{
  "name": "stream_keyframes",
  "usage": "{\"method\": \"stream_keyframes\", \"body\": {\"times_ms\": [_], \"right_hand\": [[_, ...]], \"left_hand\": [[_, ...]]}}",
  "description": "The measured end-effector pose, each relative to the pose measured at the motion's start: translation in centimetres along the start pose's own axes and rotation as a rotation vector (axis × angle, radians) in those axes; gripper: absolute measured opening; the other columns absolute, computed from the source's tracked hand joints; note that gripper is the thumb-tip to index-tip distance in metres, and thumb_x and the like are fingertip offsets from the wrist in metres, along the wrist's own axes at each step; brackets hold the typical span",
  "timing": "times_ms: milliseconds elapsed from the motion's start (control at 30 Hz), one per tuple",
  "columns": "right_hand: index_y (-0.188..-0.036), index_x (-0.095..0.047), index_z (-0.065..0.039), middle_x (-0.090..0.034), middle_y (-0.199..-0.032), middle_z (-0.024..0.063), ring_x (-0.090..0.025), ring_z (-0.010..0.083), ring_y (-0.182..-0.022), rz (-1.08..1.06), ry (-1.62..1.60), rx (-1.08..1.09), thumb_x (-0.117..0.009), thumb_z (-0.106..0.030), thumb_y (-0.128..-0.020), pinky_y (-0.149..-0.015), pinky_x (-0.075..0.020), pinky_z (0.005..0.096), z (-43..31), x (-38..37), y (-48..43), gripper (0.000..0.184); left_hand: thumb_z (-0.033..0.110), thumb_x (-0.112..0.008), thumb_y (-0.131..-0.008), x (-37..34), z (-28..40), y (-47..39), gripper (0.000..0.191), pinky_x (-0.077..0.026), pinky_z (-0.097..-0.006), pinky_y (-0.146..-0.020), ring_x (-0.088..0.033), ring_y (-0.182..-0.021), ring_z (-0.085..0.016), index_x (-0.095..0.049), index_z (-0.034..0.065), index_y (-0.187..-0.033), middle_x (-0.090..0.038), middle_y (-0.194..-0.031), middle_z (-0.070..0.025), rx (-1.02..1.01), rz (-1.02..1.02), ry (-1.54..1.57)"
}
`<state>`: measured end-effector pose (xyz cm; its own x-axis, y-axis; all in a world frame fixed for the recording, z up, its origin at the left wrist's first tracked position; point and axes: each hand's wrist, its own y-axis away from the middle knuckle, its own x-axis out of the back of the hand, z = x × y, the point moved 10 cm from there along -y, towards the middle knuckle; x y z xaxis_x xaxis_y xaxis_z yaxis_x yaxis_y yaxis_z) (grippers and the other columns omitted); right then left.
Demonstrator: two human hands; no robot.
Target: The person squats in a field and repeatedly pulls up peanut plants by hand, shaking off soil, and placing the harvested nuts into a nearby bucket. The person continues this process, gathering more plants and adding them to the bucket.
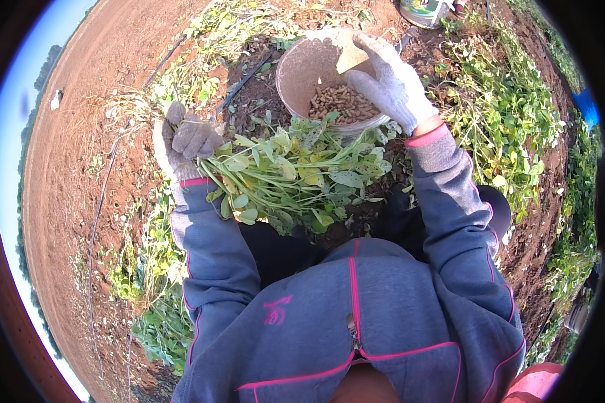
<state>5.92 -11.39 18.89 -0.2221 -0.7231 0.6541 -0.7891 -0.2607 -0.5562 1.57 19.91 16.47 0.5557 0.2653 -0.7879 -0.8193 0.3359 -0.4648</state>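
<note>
My left hand (194, 138), in a dirty knit work glove, is closed around the stems of a bunch of green peanut plants (302, 174). Their leaves, some spotted and yellowing, spread right across my lap, and pale dry roots (131, 106) stick out beyond the glove on the left. A whitish plastic bucket (300, 65) is tipped a little towards me behind the leaves, with a heap of peanuts in their shells (340, 103) at its bottom. At the bucket's right side, my gloved right hand (390, 83) has thumb and fingers apart over the opening; nothing shows in its grasp.
Pulled peanut plants (504, 111) lie in rows on the reddish soil at right, with more plants (156, 262) at left. A second bucket (426, 12) stands at the top. A thin dark drip hose (98, 216) runs along the left. Blue material (586, 108) shows at far right.
</note>
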Motion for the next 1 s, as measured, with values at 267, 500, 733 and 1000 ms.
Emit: {"method": "stream_keyframes", "body": {"times_ms": [267, 500, 733, 1000], "right_hand": [[-0.132, -0.065, -0.008, -0.069, -0.123, 0.0205, -0.068, 0.0378, -0.109, -0.219, 0.547, -0.074, -0.067, -0.042, -0.093, -0.097, -0.0541, 0.0461, 12.5, 16.9, 4.5, 0.052], [-0.136, -0.063, -0.002, -0.069, -0.129, 0.0229, -0.065, 0.0358, -0.122, -0.106, 0.228, -0.783, -0.067, -0.042, -0.089, -0.106, -0.0485, 0.0408, 26.6, 24.3, 18.8, 0.062], [-0.143, -0.055, -0.003, -0.063, -0.134, 0.0246, -0.058, 0.0398, -0.128, 0.166, 0.417, -0.803, -0.076, -0.045, -0.081, -0.111, -0.0451, 0.0452, 33.5, 18.0, 16.4, 0.077], [-0.149, -0.045, -0.014, -0.052, -0.148, 0.018, -0.05, 0.0373, -0.137, -0.158, 0.841, -0.92, -0.076, -0.04, -0.078, -0.113, -0.0425, 0.0484, 42.6, 10.6, 10.8, 0.082]], "left_hand": [[0.025, -0.065, -0.103, -2.9, 6.8, 9.6, 0.018, -0.034, -0.0268, -0.05, -0.042, -0.053, -0.009, -0.059, 0.008, -0.098, -0.047, -0.065, 0.0022, 0.014, 0.955, -1.167], [0.038, -0.074, -0.088, 3.3, 19.3, 27.3, 0.035, -0.042, -0.0323, -0.053, -0.056, -0.057, -0.015, -0.062, 0.0085, -0.104, -0.061, -0.066, -0.0045, 0.658, 1.385, -1.851], [0.037, -0.079, -0.081, 6.0, 11.9, 15.7, 0.077, -0.049, -0.0443, -0.106, -0.063, -0.126, -0.039, -0.053, -0.0003, -0.143, -0.064, -0.135, -0.0282, 1.27, 0.958, -2.386], [0.021, -0.07, -0.093, 6.7, -21.1, -6.2, 0.058, -0.049, -0.0488, -0.104, -0.062, -0.12, -0.043, -0.051, 0.0014, -0.144, -0.063, -0.132, -0.0264, 0.254, -0.098, -2.09]]}}
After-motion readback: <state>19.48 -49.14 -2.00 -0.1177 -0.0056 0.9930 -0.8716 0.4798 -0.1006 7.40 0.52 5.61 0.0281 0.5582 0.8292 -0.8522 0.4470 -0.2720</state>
